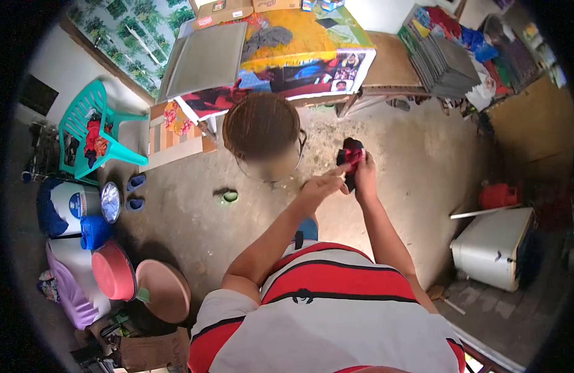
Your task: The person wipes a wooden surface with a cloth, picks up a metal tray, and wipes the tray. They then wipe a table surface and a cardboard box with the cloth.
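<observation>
In front of my body, a small black and red item (351,156) is between my two hands; its exact kind I cannot tell. My right hand (365,175) grips it along its right side, fingers wrapped around the edge. From the left, my left hand (324,184) reaches across with its fingertips on the red part and closed at its near edge. Just beyond my left hand stands a round brown-topped stool (261,124), part of it blurred.
A table (299,50) with a yellow cover is at the back. On the left are a green plastic chair (88,133), pink basins (166,292) and a blue jug (95,232). A green slipper (229,196) lies on the floor. To the right stands a white box-like container (489,248).
</observation>
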A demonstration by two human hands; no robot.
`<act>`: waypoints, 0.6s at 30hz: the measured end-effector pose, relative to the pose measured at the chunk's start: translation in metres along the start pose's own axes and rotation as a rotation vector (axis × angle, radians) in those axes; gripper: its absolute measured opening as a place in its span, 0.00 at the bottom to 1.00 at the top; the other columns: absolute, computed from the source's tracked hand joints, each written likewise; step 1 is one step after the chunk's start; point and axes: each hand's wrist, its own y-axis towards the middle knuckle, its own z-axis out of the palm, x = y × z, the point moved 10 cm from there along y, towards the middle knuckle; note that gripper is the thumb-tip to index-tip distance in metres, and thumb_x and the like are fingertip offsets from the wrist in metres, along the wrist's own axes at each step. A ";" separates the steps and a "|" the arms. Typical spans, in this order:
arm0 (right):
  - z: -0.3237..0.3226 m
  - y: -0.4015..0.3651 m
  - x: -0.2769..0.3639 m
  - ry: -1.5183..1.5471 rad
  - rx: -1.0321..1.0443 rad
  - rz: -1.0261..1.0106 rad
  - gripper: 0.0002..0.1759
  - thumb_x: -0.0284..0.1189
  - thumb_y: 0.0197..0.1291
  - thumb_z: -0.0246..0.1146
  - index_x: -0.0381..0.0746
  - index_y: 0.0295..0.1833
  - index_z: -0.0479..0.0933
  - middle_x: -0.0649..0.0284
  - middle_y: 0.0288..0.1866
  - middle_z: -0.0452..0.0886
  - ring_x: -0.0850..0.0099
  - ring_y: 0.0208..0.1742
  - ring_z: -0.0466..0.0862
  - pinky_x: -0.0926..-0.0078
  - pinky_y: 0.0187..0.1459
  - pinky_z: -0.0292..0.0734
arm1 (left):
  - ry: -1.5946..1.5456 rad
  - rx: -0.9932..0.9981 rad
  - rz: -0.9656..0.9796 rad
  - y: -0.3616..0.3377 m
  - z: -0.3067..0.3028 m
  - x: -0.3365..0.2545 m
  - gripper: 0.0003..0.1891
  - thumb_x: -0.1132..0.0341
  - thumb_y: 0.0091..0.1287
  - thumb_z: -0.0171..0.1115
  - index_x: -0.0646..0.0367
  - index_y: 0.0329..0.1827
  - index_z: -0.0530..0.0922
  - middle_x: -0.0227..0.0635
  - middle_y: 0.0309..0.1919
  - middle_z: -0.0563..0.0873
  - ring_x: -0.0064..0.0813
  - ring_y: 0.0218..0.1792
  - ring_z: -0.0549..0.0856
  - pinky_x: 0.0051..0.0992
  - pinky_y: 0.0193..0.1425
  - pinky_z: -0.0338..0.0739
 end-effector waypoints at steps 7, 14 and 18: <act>0.009 0.162 0.067 0.033 0.215 0.168 0.27 0.43 0.73 0.52 0.29 0.61 0.69 0.59 0.45 0.79 0.73 0.43 0.77 0.76 0.48 0.73 | 0.041 -0.260 -0.241 0.156 -0.087 -0.008 0.17 0.61 0.68 0.62 0.64 0.52 0.81 0.38 0.55 0.81 0.28 0.59 0.76 0.29 0.63 0.69; -0.001 0.264 0.030 0.159 0.212 0.224 0.23 0.36 0.70 0.58 0.30 0.62 0.69 0.58 0.49 0.79 0.74 0.46 0.79 0.78 0.48 0.76 | 0.467 -0.427 0.167 0.287 -0.125 -0.048 0.24 0.55 0.65 0.65 0.68 0.53 0.80 0.38 0.43 0.86 0.27 0.46 0.82 0.27 0.55 0.73; -0.002 0.320 0.023 0.136 0.294 0.396 0.21 0.35 0.71 0.55 0.31 0.62 0.70 0.58 0.50 0.80 0.74 0.44 0.80 0.77 0.49 0.76 | 0.313 -0.436 -0.097 0.342 -0.126 -0.013 0.21 0.57 0.68 0.62 0.66 0.55 0.80 0.36 0.46 0.85 0.26 0.48 0.81 0.27 0.56 0.73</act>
